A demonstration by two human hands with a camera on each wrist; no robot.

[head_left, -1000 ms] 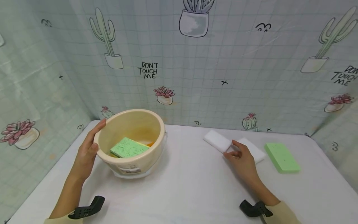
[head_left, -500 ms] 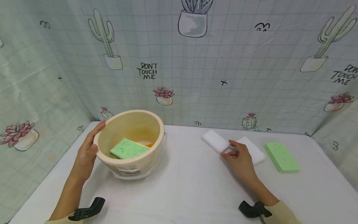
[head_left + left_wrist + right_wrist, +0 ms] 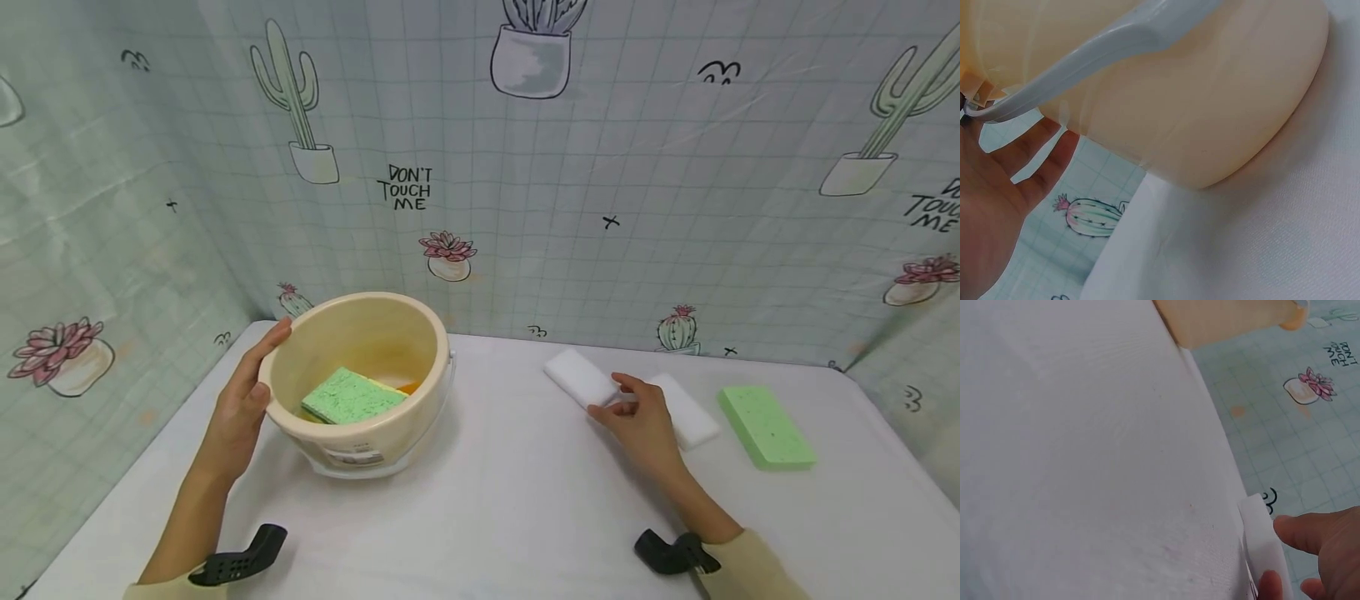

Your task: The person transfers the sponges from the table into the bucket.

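On the left of the head view stands a cream bucket (image 3: 405, 433) with a pale handle (image 3: 1104, 50). My left hand (image 3: 238, 408) holds its left side, thumb at the rim and fingers along the outer wall. Inside the bucket lies a green-topped sponge (image 3: 352, 397), with something orange partly hidden behind it. Across the table, my right hand (image 3: 645, 425) pinches the near end of a white sponge (image 3: 579, 377) between thumb and fingers. That sponge also shows in the right wrist view, under the thumb (image 3: 1297, 532).
A second white sponge (image 3: 686, 412) lies just right of my right hand, partly covered by it. Farther right is a thick green sponge (image 3: 767, 427). A cactus-printed curtain (image 3: 525, 208) hangs behind the white-covered table (image 3: 495, 517).
My right hand has shifted slightly left along the near end of the white sponge. The left hand and the bucket stay as they were; the head view has swung a little.
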